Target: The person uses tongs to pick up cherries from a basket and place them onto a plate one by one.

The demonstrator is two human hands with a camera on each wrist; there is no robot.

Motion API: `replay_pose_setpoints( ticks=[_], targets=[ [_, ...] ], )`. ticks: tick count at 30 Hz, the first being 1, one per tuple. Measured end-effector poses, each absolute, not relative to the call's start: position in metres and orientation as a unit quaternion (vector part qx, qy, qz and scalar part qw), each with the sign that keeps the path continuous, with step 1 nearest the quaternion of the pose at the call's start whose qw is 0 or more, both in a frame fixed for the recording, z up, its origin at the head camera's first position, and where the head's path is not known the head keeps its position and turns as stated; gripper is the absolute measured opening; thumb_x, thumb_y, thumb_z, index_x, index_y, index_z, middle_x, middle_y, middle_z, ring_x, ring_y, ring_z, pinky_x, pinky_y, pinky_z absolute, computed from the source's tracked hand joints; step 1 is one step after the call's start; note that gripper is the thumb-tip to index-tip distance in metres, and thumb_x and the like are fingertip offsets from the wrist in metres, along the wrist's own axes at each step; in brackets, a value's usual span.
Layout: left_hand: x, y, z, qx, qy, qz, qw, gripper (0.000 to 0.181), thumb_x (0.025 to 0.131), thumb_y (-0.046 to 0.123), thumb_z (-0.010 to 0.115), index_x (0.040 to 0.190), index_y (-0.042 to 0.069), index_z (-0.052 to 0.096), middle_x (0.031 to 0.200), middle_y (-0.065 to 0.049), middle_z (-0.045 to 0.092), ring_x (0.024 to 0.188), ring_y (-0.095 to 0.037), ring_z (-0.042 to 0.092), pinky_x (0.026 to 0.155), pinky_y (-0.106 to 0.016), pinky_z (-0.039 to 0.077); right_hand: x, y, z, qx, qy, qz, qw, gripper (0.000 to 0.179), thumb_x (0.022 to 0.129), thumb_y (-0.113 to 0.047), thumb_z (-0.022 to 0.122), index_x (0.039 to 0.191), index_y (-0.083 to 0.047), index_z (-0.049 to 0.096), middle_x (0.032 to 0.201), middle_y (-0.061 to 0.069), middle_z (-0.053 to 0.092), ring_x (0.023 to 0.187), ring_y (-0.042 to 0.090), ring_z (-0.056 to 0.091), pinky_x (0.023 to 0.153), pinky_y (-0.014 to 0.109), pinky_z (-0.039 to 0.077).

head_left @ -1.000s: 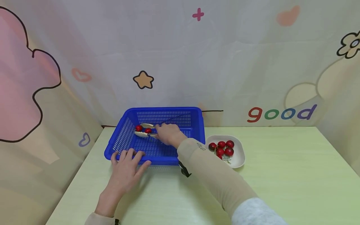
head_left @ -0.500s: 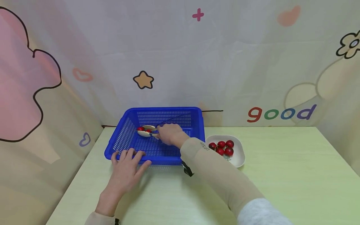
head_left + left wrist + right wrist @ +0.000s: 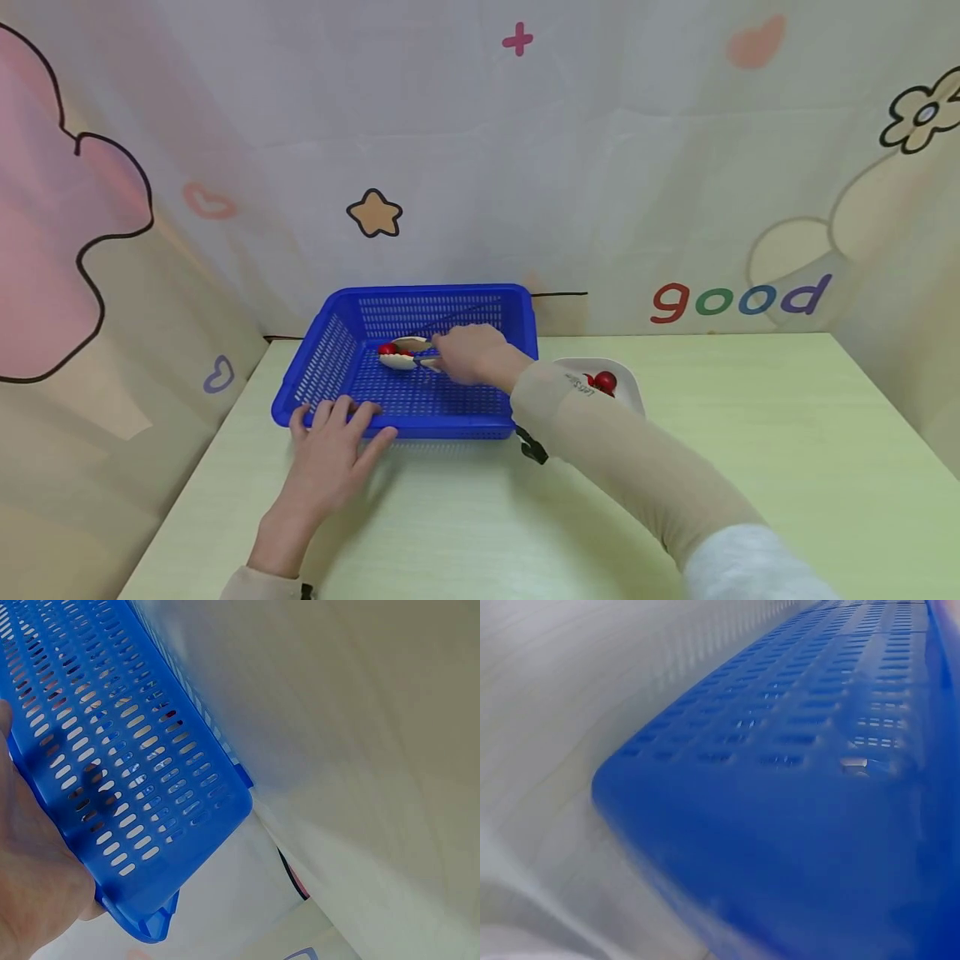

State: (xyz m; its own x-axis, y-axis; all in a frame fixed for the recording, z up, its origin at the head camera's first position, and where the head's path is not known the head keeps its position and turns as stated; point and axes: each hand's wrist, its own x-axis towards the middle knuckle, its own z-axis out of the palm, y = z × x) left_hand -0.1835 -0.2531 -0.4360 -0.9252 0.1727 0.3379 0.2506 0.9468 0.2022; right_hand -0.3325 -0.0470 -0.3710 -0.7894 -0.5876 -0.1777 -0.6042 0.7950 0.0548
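A blue perforated plastic basket (image 3: pixel 450 432) stands on the table. My left hand (image 3: pixel 330 454) rests on its near-left rim, fingers spread over the edge; the left wrist view shows that hand against the basket's outer wall (image 3: pixel 127 772). Inside the basket, my right hand (image 3: pixel 474 354) grips tongs (image 3: pixel 399 362) with pale scalloped heads that point left. Small round red fruits (image 3: pixel 387 350), like cherries, lie between the tong heads, partly covered by them. Whether they are off the basket floor I cannot tell. The right wrist view holds only the basket's outside (image 3: pixel 765 840), not the hand.
Right of the basket, a white dish (image 3: pixel 630 383) holds more of the red fruits (image 3: pixel 605 382), largely hidden behind my right sleeve (image 3: pixel 600 433). A printed cloth backdrop (image 3: pixel 450 167) rises behind the pale green table (image 3: pixel 750 433).
My right hand has moved right inside the basket, and the tongs and the red fruits between their heads moved with it. My sleeve covers more of the dish. The left hand stays on the rim.
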Motion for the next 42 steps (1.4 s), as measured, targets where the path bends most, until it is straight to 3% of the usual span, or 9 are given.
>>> replay_pose_setpoints(
  ticks=[5, 9, 16, 23, 27, 34, 42],
  targets=[
    [-0.183, -0.255, -0.436, -0.110, -0.972, -0.122, 0.166, 0.048, 0.105, 0.052, 0.052, 0.128, 0.011, 0.065, 0.122, -0.018, 0.058, 0.124, -0.043, 0.046, 0.105, -0.077, 0.014, -0.330, -0.036, -0.362, -0.322, 0.943, 0.055, 0.065, 0.053, 0.109, -0.042, 0.049, 0.155, -0.016, 0.046, 0.115, 0.005, 0.069, 0.078, 0.016, 0.058, 0.061, 0.029, 0.054],
    [-0.183, -0.255, -0.436, -0.109, -0.973, -0.123, 0.163, 0.049, 0.105, 0.052, 0.052, 0.129, 0.011, 0.065, 0.123, -0.019, 0.058, 0.124, -0.044, 0.045, 0.105, -0.078, 0.014, -0.327, -0.028, -0.358, -0.326, 0.942, 0.052, 0.068, 0.053, 0.108, -0.043, 0.050, 0.153, -0.016, 0.048, 0.113, 0.005, 0.069, 0.080, 0.017, 0.060, 0.066, 0.029, 0.057],
    [-0.183, -0.253, -0.435, -0.105, -0.974, -0.122, 0.158, 0.050, 0.105, 0.052, 0.052, 0.129, 0.011, 0.065, 0.122, -0.019, 0.058, 0.124, -0.044, 0.045, 0.105, -0.078, 0.013, -0.321, -0.012, -0.356, -0.334, 0.939, 0.056, 0.055, 0.052, 0.108, -0.043, 0.050, 0.152, -0.016, 0.050, 0.124, 0.007, 0.069, 0.097, 0.020, 0.067, 0.077, 0.036, 0.059],
    [-0.183, -0.251, -0.434, -0.105, -0.975, -0.125, 0.152, 0.051, 0.105, 0.053, 0.051, 0.130, 0.010, 0.065, 0.123, -0.019, 0.058, 0.125, -0.044, 0.044, 0.105, -0.078, 0.012, -0.316, 0.011, -0.357, -0.345, 0.937, 0.048, 0.018, 0.053, 0.107, -0.043, 0.052, 0.153, -0.015, 0.049, 0.129, 0.010, 0.067, 0.093, 0.022, 0.068, 0.073, 0.034, 0.059],
    [-0.183, -0.250, -0.433, -0.103, -0.976, -0.125, 0.148, 0.053, 0.105, 0.054, 0.050, 0.130, 0.010, 0.065, 0.125, -0.020, 0.058, 0.126, -0.044, 0.043, 0.106, -0.078, 0.011, -0.310, 0.027, -0.352, -0.350, 0.936, 0.033, 0.006, 0.055, 0.108, -0.042, 0.052, 0.155, -0.014, 0.047, 0.135, 0.013, 0.064, 0.100, 0.026, 0.070, 0.079, 0.037, 0.060],
    [-0.182, -0.251, -0.433, -0.101, -0.976, -0.125, 0.146, 0.053, 0.105, 0.054, 0.050, 0.130, 0.010, 0.065, 0.126, -0.020, 0.057, 0.127, -0.045, 0.043, 0.105, -0.078, 0.011, -0.295, 0.054, -0.346, -0.350, 0.937, 0.018, -0.007, 0.056, 0.107, -0.040, 0.054, 0.155, -0.011, 0.047, 0.119, 0.014, 0.068, 0.078, 0.022, 0.064, 0.058, 0.026, 0.053],
    [-0.182, -0.249, -0.433, -0.099, -0.977, -0.125, 0.144, 0.054, 0.105, 0.055, 0.050, 0.131, 0.010, 0.064, 0.127, -0.021, 0.057, 0.128, -0.045, 0.042, 0.106, -0.079, 0.010, -0.282, 0.090, -0.342, -0.349, 0.937, -0.031, -0.005, 0.058, 0.107, -0.038, 0.056, 0.155, -0.007, 0.045, 0.090, 0.004, 0.059, 0.071, 0.017, 0.053, 0.052, 0.025, 0.040]
  ],
)
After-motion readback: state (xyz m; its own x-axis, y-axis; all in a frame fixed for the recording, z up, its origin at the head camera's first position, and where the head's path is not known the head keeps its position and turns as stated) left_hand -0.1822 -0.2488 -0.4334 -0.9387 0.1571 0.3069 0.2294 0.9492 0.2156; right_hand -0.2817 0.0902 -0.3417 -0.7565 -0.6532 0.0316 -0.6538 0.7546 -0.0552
